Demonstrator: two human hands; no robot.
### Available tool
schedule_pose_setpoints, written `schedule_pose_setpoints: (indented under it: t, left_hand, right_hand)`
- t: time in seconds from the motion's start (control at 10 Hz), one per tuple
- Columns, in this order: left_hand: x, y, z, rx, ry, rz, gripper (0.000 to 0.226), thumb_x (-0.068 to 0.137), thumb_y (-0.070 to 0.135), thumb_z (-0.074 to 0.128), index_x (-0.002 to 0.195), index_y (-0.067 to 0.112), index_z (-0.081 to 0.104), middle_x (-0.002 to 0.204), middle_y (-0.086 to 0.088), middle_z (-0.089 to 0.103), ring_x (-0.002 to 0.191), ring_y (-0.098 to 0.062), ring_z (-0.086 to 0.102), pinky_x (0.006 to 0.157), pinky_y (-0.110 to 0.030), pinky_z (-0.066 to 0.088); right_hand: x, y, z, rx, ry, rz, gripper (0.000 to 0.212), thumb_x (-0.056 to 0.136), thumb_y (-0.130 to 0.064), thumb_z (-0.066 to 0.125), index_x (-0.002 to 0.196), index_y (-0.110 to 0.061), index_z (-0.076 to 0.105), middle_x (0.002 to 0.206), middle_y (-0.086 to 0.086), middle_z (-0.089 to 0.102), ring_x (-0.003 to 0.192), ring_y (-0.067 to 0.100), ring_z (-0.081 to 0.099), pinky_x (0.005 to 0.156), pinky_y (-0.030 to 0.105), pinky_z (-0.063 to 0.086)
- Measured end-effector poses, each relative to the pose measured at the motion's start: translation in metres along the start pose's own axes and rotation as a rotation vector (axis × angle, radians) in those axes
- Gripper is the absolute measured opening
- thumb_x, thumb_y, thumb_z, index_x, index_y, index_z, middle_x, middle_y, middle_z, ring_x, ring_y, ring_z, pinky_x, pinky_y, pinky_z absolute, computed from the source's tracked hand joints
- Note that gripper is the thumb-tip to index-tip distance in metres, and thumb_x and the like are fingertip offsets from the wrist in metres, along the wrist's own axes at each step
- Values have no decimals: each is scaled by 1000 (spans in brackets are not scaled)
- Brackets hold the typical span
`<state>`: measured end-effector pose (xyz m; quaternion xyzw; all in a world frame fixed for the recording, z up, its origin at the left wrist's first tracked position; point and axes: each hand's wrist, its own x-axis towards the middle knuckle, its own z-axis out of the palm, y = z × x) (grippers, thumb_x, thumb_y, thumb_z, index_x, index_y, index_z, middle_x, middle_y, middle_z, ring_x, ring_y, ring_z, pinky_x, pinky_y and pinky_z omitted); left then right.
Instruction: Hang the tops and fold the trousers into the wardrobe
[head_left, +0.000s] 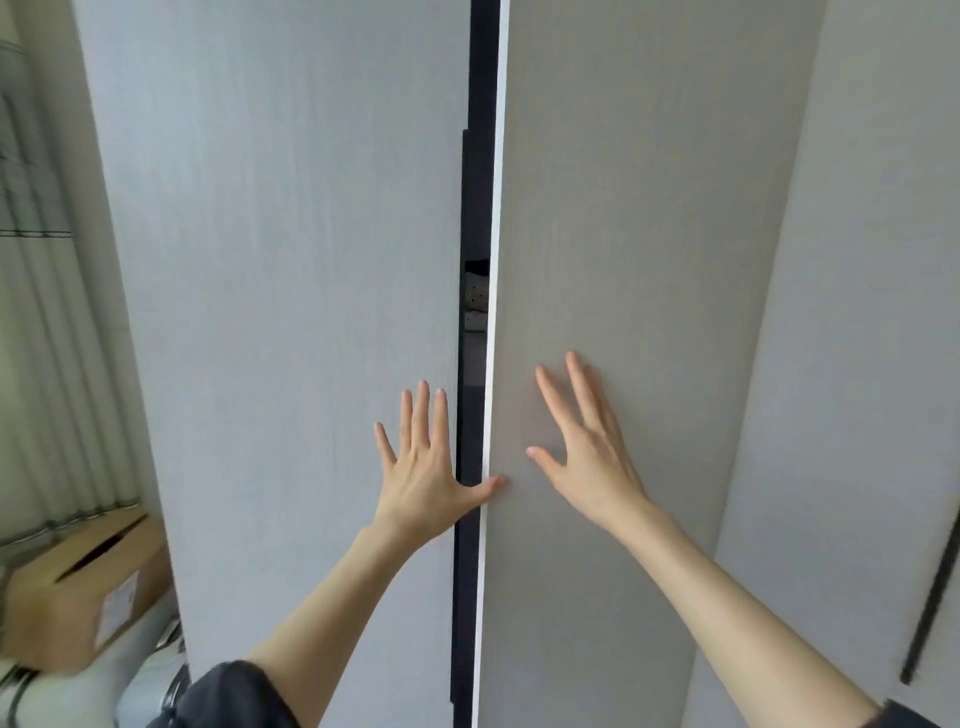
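A person's left hand (423, 467) and right hand (584, 447) press flat, fingers spread, on the two pale wardrobe doors (291, 312). Neither grip holds anything. Folded clothes (477, 299) show through the narrow gap.

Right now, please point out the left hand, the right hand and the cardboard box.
left hand (423, 470): head view, back of the hand.
right hand (589, 457): head view, back of the hand.
cardboard box (62, 608): head view, its front side.
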<state>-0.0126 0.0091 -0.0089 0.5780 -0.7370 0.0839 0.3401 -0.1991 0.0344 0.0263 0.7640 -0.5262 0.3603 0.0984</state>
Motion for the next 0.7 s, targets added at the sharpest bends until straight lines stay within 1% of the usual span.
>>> schedule_pose_setpoints:
  t: [0.1, 0.2, 0.3, 0.4, 0.5, 0.6, 0.7]
  left_hand:
    - [29, -23, 11, 52, 14, 36, 118, 74, 78, 45, 141, 18, -32, 143, 2, -43, 135, -19, -39, 109, -52, -20]
    - [55, -39, 22, 91, 27, 66, 116, 74, 76, 45, 135, 21, -37, 140, 4, -48, 133, -18, -41, 109, -54, -19]
    - [72, -47, 33, 152, 43, 73, 113, 77, 72, 48, 147, 14, -20, 143, 2, -44, 134, -21, -39, 109, -59, -14]
    - [78, -46, 40, 212, 143, 65, 108, 74, 63, 61, 150, 5, 12, 157, -13, -7, 143, -34, -11, 106, -69, 6]
    - [84, -45, 48, 290, 191, 64, 103, 67, 60, 70, 142, -1, 34, 152, -20, 26, 140, -41, 22, 97, -74, 22]
    - [87, -50, 54, 345, 227, 60, 103, 66, 64, 69, 140, -1, 38, 149, -21, 31, 137, -42, 29, 93, -75, 25]
    - [91, -55, 60, 354, 278, 99, 103, 66, 66, 67, 140, 0, 39, 149, -21, 30, 137, -42, 24, 92, -76, 23]
  right_hand:
    - [25, 7, 29, -157, 0, 38, 97, 90, -34, 60, 134, -38, -26, 140, -16, -42, 137, 14, -33, 114, 60, 5]
    - [46, 16, 51, -278, 1, 39, 101, 86, -39, 64, 138, -35, -23, 143, -8, -40, 134, 17, -37, 109, 67, 3]
    - [59, 24, 64, -341, 24, 19, 104, 78, -39, 72, 142, -33, -10, 149, -3, -28, 139, 25, -25, 105, 70, 9]
    - [70, 27, 78, -372, 60, 16, 109, 69, -36, 81, 145, -29, 4, 153, 2, -12, 142, 31, -8, 100, 73, 17]
    - [79, 33, 86, -407, 125, -12, 109, 57, -33, 88, 146, -22, 26, 153, 9, 7, 141, 35, 10, 92, 77, 24]
    - [79, 31, 90, -388, 164, -26, 101, 60, -33, 86, 145, -23, 32, 153, 8, 6, 141, 34, 9, 95, 75, 21]
    - [82, 28, 77, -247, 162, -33, 72, 81, -31, 71, 144, -26, 37, 156, 1, 3, 146, 27, 4, 110, 60, 15]
